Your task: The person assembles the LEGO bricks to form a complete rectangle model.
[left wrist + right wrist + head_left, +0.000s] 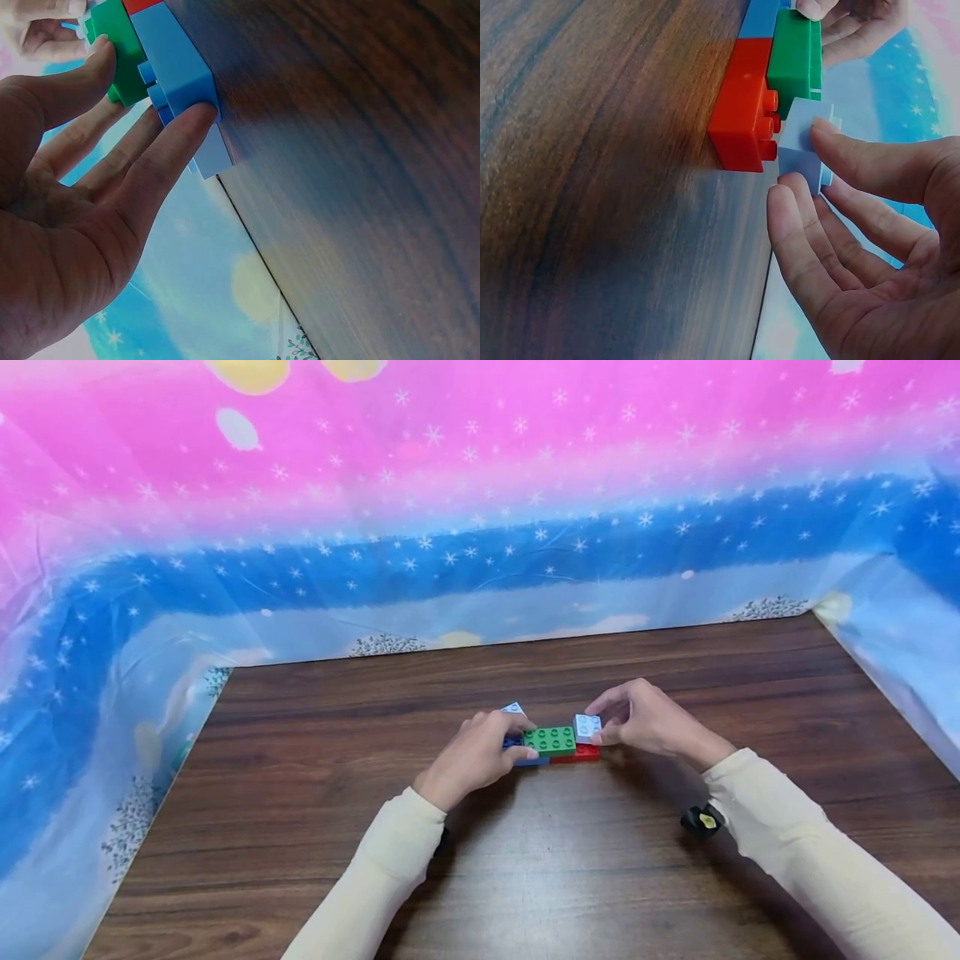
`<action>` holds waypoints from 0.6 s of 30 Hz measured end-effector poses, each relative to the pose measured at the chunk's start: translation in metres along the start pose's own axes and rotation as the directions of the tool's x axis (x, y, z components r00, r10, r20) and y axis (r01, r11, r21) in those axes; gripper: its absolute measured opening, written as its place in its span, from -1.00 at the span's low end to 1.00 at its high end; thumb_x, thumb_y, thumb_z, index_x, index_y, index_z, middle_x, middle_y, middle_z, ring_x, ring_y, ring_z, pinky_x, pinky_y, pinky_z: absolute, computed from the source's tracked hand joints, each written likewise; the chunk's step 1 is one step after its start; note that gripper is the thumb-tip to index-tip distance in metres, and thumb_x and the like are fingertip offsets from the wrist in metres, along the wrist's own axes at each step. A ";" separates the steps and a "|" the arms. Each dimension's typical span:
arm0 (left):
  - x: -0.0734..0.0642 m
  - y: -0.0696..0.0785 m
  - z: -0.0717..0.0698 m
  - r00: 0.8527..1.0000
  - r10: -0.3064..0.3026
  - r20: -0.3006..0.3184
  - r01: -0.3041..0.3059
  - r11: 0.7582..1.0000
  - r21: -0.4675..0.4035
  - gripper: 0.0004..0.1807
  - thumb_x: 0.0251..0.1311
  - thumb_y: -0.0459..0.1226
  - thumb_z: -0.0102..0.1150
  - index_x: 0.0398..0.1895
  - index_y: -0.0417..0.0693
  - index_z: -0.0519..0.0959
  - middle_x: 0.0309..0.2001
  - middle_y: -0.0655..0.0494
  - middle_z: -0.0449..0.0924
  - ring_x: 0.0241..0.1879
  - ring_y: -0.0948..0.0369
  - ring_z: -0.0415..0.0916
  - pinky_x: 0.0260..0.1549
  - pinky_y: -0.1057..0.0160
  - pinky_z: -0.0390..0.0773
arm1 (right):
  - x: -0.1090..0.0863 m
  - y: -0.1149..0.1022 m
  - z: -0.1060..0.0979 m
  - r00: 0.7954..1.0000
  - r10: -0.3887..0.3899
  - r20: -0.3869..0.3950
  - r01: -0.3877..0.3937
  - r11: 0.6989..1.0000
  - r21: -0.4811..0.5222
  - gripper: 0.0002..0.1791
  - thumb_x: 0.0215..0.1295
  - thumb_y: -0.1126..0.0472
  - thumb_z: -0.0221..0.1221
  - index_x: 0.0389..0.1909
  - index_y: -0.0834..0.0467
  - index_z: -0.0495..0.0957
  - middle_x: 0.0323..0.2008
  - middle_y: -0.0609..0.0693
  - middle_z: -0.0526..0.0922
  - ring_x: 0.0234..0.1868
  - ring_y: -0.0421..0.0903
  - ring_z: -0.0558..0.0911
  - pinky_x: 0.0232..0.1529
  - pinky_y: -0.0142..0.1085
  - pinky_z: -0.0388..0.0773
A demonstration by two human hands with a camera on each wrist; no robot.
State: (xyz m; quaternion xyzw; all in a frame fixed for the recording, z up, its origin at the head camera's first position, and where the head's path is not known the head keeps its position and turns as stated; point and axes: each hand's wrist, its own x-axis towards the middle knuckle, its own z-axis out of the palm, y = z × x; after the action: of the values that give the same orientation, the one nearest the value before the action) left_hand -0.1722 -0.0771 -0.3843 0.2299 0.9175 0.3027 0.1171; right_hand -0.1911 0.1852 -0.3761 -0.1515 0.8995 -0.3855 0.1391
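Grasping from either side, the left hand pinches the green brick by its near end, and the right hand pinches a small pale brick between thumb and fingers. Between the two hands, the green brick lies across a blue brick, toward the left hand, and a red brick, toward the right hand. The small pale brick is over the red one's outer end, just beside the green.

From the head, it looks nearly seated; the right wrist view shows it tilted, with red studs exposed below it. Whether it touches those studs, I cannot tell. The left wrist view alone shows a fingertip of the left hand against the blue brick, with a greyish-blue piece just past that finger. Only the head view shows another pale brick peeking out behind the left knuckles, partly hidden, as well as both cream sleeves and a black device below the right wrist. Wooden tabletop spreads under both hands, and a snowflake-patterned cloth hangs beyond them.
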 end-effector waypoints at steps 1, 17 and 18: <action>0.000 0.000 0.000 1.000 0.001 -0.001 -0.001 1.000 -0.001 -0.61 0.36 -0.19 0.29 0.19 -0.11 0.64 0.07 -0.04 0.69 -0.12 0.21 0.60 -0.12 0.16 0.58 | 0.000 0.000 0.000 1.000 -0.005 0.004 0.005 1.000 0.002 -0.63 0.16 0.32 0.45 0.00 0.28 0.70 -0.18 0.09 0.75 -0.24 -0.07 0.67 -0.22 -0.19 0.55; 0.000 0.001 0.001 1.000 -0.002 -0.001 0.002 1.000 -0.010 -0.63 0.36 -0.19 0.29 0.18 -0.11 0.64 0.02 -0.02 0.71 -0.23 0.24 0.57 -0.20 0.20 0.58 | -0.003 0.002 0.003 0.999 -0.051 0.017 0.050 0.999 0.010 -0.68 0.13 0.37 0.46 -0.06 0.30 0.72 -0.19 0.12 0.74 -0.27 -0.09 0.67 -0.24 -0.20 0.59; 0.000 0.001 0.001 1.000 -0.001 -0.002 0.001 1.000 -0.009 -0.63 0.36 -0.19 0.29 0.17 -0.11 0.65 0.02 -0.02 0.71 -0.23 0.24 0.57 -0.20 0.21 0.58 | -0.003 0.001 0.003 0.998 -0.052 0.019 0.052 0.999 0.009 -0.68 0.12 0.38 0.46 -0.07 0.30 0.72 -0.20 0.12 0.74 -0.27 -0.09 0.67 -0.23 -0.19 0.59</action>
State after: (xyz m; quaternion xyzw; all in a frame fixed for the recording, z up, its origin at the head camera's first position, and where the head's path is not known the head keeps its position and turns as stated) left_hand -0.1719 -0.0758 -0.3849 0.2287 0.9163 0.3070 0.1171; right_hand -0.1878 0.1852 -0.3786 -0.1778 0.8923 -0.3913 0.1384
